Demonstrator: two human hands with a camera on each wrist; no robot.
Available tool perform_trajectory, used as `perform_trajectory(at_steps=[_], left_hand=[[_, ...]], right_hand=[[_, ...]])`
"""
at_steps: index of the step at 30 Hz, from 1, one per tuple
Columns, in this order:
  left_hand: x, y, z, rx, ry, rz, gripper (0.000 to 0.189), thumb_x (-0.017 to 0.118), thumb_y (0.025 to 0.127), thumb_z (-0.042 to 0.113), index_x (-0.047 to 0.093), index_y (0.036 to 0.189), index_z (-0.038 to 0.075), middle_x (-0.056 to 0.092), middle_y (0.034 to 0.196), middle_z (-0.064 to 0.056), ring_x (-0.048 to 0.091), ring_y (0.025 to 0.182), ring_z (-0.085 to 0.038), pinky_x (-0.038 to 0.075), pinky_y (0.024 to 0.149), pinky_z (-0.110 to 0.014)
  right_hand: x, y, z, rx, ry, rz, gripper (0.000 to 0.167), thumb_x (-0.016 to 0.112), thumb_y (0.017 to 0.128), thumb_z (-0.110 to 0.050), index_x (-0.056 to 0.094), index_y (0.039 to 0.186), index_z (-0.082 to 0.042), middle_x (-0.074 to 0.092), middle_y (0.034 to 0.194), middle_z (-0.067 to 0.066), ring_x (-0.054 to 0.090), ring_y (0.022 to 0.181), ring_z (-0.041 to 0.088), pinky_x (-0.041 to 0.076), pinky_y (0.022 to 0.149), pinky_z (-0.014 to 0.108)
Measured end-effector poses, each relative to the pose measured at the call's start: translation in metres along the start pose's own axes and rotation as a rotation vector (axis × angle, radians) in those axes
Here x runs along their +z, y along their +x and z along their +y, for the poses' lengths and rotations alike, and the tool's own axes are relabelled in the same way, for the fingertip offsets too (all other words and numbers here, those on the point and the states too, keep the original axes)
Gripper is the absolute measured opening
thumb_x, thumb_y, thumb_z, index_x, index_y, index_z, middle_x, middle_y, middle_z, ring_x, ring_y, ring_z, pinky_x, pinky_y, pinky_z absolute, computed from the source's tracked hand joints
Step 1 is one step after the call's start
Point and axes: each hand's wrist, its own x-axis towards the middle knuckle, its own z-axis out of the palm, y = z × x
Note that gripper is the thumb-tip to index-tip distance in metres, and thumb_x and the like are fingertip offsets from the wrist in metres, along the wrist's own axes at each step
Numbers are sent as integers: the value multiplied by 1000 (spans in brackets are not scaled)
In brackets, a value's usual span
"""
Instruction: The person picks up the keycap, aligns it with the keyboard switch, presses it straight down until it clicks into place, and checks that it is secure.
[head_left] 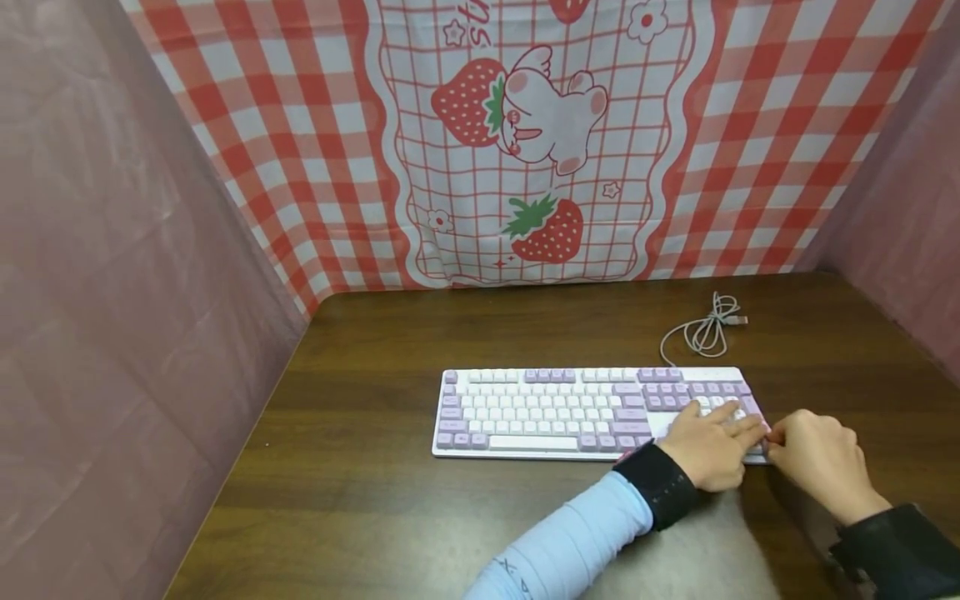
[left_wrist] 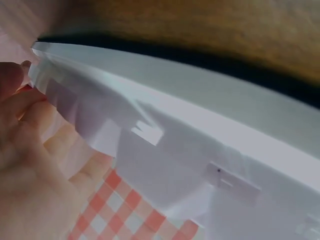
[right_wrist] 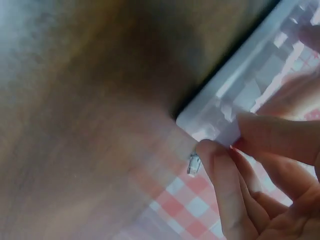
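Note:
A white and purple keyboard (head_left: 540,414) lies flat on the brown table. In the head view, my left hand (head_left: 705,450) rests with spread fingers over the number pad at its right end. The left wrist view shows that hand (left_wrist: 45,170) beside the keyboard's front edge (left_wrist: 190,95). My right hand (head_left: 821,458) is at the keyboard's right edge, fingers curled. In the right wrist view, its thumb and index finger pinch at a purple keycap (right_wrist: 230,134) near the corner. A small red bit (right_wrist: 238,145) shows between the fingers; its kind is hidden.
The keyboard's grey cable (head_left: 705,333) lies coiled behind it, its USB plug (head_left: 737,320) pointing right. A red and white checked cloth with strawberries (head_left: 547,229) hangs at the table's back. Pink cloth (head_left: 150,333) hangs at both sides. The brown table (head_left: 352,517) extends left and in front.

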Motion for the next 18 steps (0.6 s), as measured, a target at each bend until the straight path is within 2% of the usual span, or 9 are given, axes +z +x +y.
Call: perform_trajectory(at_steps=[3,6,11,13,18], left_hand=[[-1,0,-1,5,-14,-10,60,36,92,50,6,143,50,2,148,36,2,141,8,16,114,-26],[-3,0,-1,10,-27,-33,60,35,92,51,3,143,51,-3,147,37,0,141,8,15,115,-26],[-4,1,-1,17,-57,-62,60,34,93,51,0,142,51,-8,147,36,-2,141,8,14,115,-27],[-4,0,-1,19,-58,-65,61,34,93,51,-1,143,51,-8,147,35,-2,141,7,13,116,-27],[-3,1,1,11,-41,-56,60,34,93,51,-1,143,51,-6,147,36,-2,141,7,13,116,-27]], right_hand=[[-3,4,5,-28,9,-35,10,65,71,-10,68,61,-10,64,63,12,54,54,24,37,46,41],[-7,8,13,-14,41,-80,11,68,71,-14,72,70,-3,69,72,17,57,58,23,36,48,36],[-13,14,27,46,92,-167,31,71,73,-24,73,88,2,66,93,30,62,73,40,37,52,33],[-12,14,27,53,94,-165,31,71,74,-24,73,88,2,66,94,31,61,76,44,37,52,34],[-7,6,17,53,69,-70,19,69,72,-18,72,79,0,69,81,24,60,68,43,37,50,41]])
